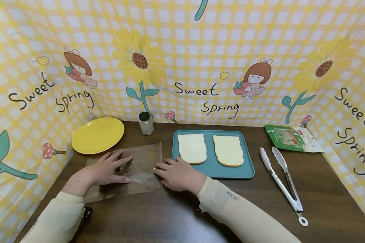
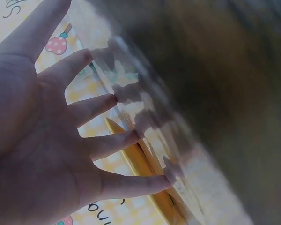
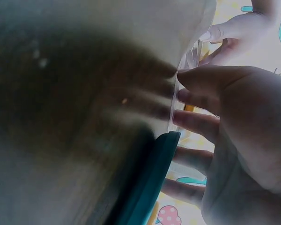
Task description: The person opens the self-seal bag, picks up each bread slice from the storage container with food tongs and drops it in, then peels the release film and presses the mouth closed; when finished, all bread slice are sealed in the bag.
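A clear, flat plastic bag (image 1: pixel 144 168) lies on the dark table in the head view. My left hand (image 1: pixel 104 170) rests on it with fingers spread wide. The left wrist view shows those fingertips pressing on the shiny film (image 2: pixel 131 89). At the bag's right edge is my right hand (image 1: pixel 180 175), its fingers fairly straight and their tips touching the edge. Just beyond these fingers stands a blue tray (image 1: pixel 210 162) bearing two bread slices, one on the left (image 1: pixel 192 148) and one on the right (image 1: pixel 228 150). The tray's rim (image 3: pixel 152 178) appears beside the right fingers in the right wrist view.
Behind the left hand lies a yellow plate (image 1: pixel 98 135). A small black-capped jar (image 1: pixel 146 124) stands at the back. To the right are metal tongs (image 1: pixel 281 180) and a green-and-white packet (image 1: pixel 292 138). Checked yellow cloth (image 1: pixel 185 44) encloses the table's back and sides.
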A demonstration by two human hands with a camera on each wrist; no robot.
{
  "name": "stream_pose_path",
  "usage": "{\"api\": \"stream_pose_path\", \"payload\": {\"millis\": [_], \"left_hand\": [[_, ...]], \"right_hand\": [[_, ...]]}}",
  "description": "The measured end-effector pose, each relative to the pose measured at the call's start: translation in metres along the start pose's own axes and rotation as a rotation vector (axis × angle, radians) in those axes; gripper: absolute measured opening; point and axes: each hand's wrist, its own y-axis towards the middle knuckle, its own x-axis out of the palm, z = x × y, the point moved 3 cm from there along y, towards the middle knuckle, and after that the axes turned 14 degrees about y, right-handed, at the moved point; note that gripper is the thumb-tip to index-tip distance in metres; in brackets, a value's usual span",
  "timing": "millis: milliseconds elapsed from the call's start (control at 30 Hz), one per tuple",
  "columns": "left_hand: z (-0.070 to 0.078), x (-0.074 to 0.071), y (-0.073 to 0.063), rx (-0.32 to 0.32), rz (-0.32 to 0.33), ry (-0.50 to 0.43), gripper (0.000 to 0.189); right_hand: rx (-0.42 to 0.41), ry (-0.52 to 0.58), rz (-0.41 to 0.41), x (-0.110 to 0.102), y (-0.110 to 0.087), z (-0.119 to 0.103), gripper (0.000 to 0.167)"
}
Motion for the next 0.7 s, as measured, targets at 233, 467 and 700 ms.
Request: {"api": "stream_pose_path", "payload": {"millis": [233, 467, 700], "left_hand": [[-0.001, 0.001, 0.001, -0.003, 0.005, 0.024, 0.096], [0.000, 0.001, 0.001, -0.011, 0.015, 0.033, 0.097], [-0.001, 0.003, 0.003, -0.003, 0.032, 0.041, 0.098]], "right_hand": [[-0.029, -0.011, 0.017, -0.003, -0.001, -0.001, 0.058], [-0.048, -0.027, 0.085, -0.004, 0.005, -0.003, 0.056], [-0.070, 0.090, 0.174, -0.009, 0.019, -0.004, 0.048]]}}
